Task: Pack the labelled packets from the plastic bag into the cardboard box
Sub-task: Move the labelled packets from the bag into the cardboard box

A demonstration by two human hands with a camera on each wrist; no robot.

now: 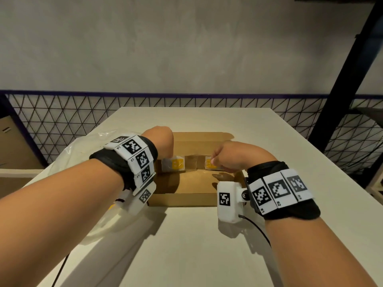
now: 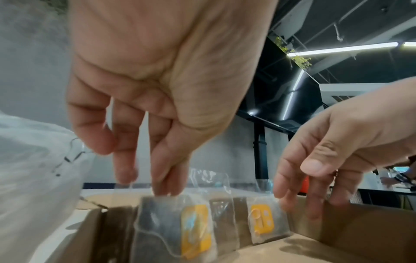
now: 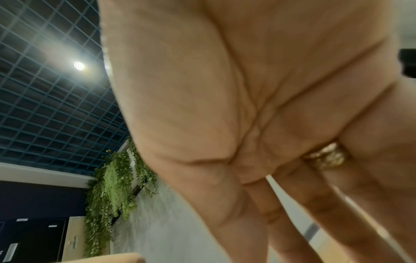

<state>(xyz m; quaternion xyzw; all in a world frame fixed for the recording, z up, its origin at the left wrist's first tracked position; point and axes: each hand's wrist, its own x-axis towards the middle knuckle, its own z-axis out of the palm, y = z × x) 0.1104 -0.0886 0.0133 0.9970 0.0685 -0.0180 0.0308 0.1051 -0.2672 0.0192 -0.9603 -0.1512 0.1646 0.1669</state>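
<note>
Reaching into the open cardboard box (image 1: 186,184) on the bench (image 1: 196,245), left hand (image 2: 146,85) pinches the top of one clear yellow-labelled packet (image 2: 178,226), fingers pointing down. Right hand (image 2: 333,151) holds a second packet (image 2: 265,222) just beside it, both upright along the far wall. Plastic bag (image 1: 83,154) lies left of the box.

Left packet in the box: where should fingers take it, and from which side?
By its clear top edge, from straight above. The left packet stands upright against the cardboard box far wall, film edge sticking up, where the left hand pinches it already.
</note>
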